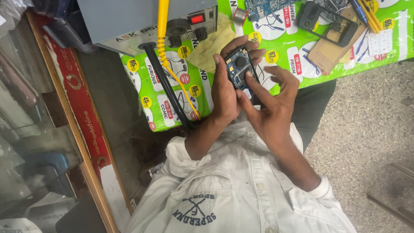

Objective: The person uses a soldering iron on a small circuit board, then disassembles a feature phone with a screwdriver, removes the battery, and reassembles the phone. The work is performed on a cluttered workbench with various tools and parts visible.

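Two hands meet at the upper middle of the frame over a small opened phone (pixel 239 69) whose blue circuit board faces up. In this head view, the left hand (pixel 225 90) wraps around the phone, thumb along its left edge and fingers curled behind its right side, gripping it. The right hand (pixel 271 108) comes in from the lower right; its forefinger presses on the board while the other fingers spread loosely, holding nothing. Beneath lies a green printed sheet (pixel 172 86). A grey box with a red switch (pixel 146 21) sits at upper left, with a yellow cord (pixel 162 30) and black hose (pixel 166 86) hanging down. A tan phone shell (pixel 327 47) lies at upper right.
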`<state>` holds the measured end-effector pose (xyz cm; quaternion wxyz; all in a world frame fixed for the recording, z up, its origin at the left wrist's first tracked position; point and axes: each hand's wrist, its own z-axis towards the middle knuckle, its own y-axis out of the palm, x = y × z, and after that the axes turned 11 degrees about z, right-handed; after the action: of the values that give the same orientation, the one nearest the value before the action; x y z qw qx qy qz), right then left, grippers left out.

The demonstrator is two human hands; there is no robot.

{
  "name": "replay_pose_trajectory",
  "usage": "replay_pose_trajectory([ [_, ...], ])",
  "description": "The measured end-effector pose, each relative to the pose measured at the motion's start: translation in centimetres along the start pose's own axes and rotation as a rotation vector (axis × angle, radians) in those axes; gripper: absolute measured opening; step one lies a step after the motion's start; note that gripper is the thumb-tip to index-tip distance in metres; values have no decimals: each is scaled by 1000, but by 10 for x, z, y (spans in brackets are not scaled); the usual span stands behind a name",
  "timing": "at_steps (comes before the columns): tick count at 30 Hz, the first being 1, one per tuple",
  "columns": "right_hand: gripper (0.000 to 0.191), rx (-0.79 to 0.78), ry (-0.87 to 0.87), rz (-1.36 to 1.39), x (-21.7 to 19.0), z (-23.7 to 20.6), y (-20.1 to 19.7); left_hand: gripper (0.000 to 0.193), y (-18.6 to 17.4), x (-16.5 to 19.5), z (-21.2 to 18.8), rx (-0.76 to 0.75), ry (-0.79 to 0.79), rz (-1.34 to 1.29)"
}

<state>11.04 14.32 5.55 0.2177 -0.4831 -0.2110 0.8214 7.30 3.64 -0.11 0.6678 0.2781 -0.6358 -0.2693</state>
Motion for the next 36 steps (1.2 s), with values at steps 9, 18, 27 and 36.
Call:
replay_pose_trajectory([
  [9,30,182,746,1243,41,-20,-9,40,0,4,8,65,-29,-183],
  [18,30,110,769,1076,64,-53,-9,39,3,4,8,30,-6,-192],
  [27,26,127,699,1024,55,-50,-9,42,9,13,3,-16,-40,-48],
  [36,25,64,666,942,45,-46,-11,32,12,16,-9,-192,-86,25],
])
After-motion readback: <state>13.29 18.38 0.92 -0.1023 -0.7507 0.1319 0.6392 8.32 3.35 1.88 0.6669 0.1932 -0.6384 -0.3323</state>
